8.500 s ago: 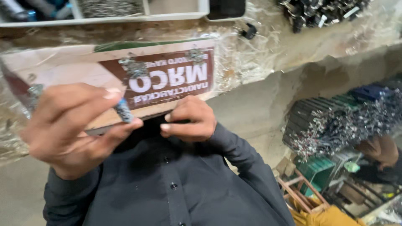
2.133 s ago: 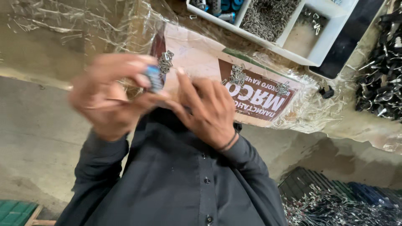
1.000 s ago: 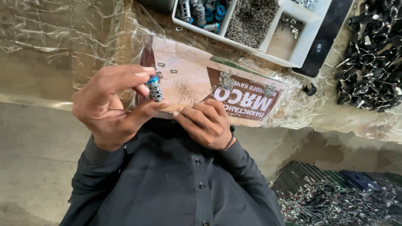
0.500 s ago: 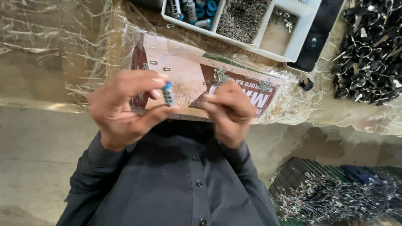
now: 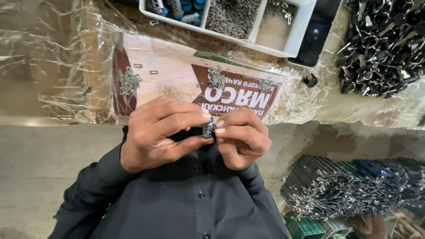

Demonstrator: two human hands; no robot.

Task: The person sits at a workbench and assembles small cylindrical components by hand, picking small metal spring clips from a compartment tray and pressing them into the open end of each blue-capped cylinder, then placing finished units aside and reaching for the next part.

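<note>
Crinkly clear plastic [image 5: 57,66] covers our work table, and a printed card [image 5: 177,79] lies flat under it. We use that card as our marker for where things are.

Just below the card, close to our dark shirt [image 5: 186,208], we hold one small metal piece with a blue end [image 5: 208,128]. Our left hand [image 5: 161,132] pinches it tight between thumb and fingers. Our right hand [image 5: 241,139] has its fingertips closed on the same piece from the other side. So this piece looks only partly put together, we think.

On the card sit three little bunches of metal clips [image 5: 129,81], waiting. Above the card is a white tray [image 5: 294,37] with more blue pieces [image 5: 179,6] and a heap of tiny pins [image 5: 230,15]. To the right of the card is a big pile of dark key rings [image 5: 383,44]. Lots of work seems left.
</note>
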